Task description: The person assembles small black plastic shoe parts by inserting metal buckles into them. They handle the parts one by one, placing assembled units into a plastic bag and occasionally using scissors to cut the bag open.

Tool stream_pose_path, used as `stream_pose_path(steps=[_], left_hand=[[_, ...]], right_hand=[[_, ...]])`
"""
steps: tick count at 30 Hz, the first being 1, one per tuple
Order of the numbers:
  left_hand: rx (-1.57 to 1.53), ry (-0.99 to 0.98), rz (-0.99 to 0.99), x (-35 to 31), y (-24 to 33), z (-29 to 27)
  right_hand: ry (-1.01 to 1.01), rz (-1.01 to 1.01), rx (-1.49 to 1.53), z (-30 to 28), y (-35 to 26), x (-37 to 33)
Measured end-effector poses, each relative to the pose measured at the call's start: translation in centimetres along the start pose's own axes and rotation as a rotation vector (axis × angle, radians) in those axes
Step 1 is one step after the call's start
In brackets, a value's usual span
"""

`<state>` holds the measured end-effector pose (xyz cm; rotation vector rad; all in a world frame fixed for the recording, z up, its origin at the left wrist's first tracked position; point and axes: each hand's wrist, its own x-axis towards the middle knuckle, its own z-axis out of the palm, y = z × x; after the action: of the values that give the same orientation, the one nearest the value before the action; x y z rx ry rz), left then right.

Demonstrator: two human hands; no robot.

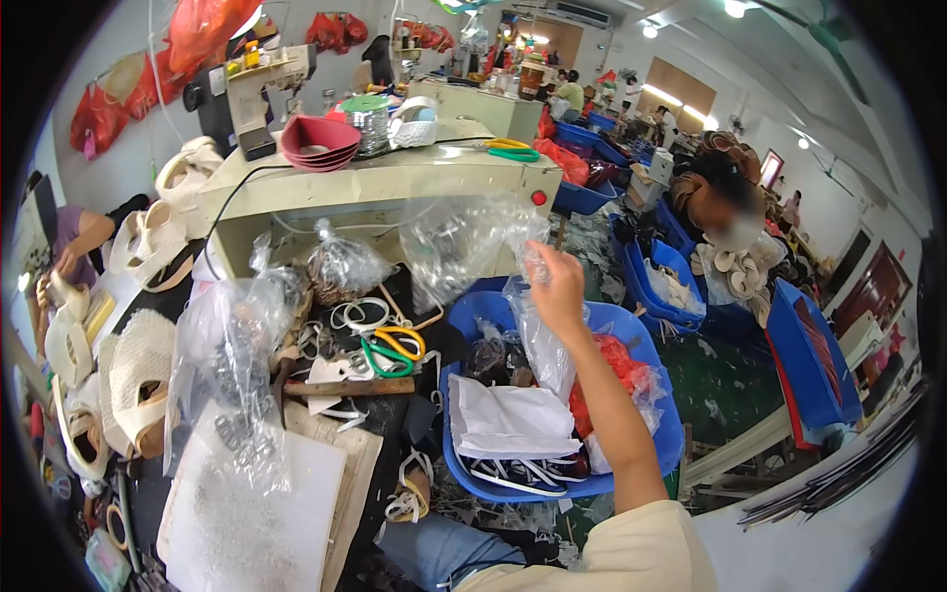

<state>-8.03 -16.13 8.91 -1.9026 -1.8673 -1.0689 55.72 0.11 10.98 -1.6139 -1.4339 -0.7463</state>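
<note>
My right hand (557, 294) is raised at the middle of the view, its fingers closed on the edge of a crumpled clear plastic bag (449, 252). The bag spreads out to the left of the hand, in front of the sewing table's side. Below the hand stands a blue plastic tub (674, 434), holding a folded white sheet (515, 422), another clear bag (541, 340), red plastic bags (619, 360) and white strips. My left hand does not show.
On the bench at left are green-and-yellow scissors (391, 352), a wooden handle (350, 388), a white board (252, 503) and a clear bag of small metal pieces (227, 395). Woven cream shoe uppers (138, 370) hang further left. A co-worker (715, 202) sits beyond more blue tubs (659, 286).
</note>
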Motion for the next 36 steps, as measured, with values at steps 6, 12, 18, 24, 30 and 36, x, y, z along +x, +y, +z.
stream_pose_path(steps=[6,12,18,24,30,36], left_hand=[[-0.418,-0.305,0.109,3.4,8.7,3.6],[-1.083,-0.396,0.010,5.7,19.1,6.7],[-1.562,-0.739,-0.527,3.9,22.6,9.6],[-1.734,-0.630,-0.365,0.3,22.3,4.5],[-1.621,-0.581,-0.548,-2.6,25.4,4.5],[-1.423,-0.438,-0.403,-2.4,25.4,3.7]], right_hand=[[-0.228,0.156,0.601,-5.9,-4.1,1.4],[-0.405,0.000,0.713,-9.9,-7.9,-0.8],[-0.641,-0.073,0.848,-14.4,-10.7,-3.6],[-0.458,0.076,0.765,-16.6,-10.7,-5.9],[-0.263,-0.207,0.484,-16.7,-12.3,-7.9],[-0.160,-0.364,0.453,-17.3,-12.2,-8.3]])
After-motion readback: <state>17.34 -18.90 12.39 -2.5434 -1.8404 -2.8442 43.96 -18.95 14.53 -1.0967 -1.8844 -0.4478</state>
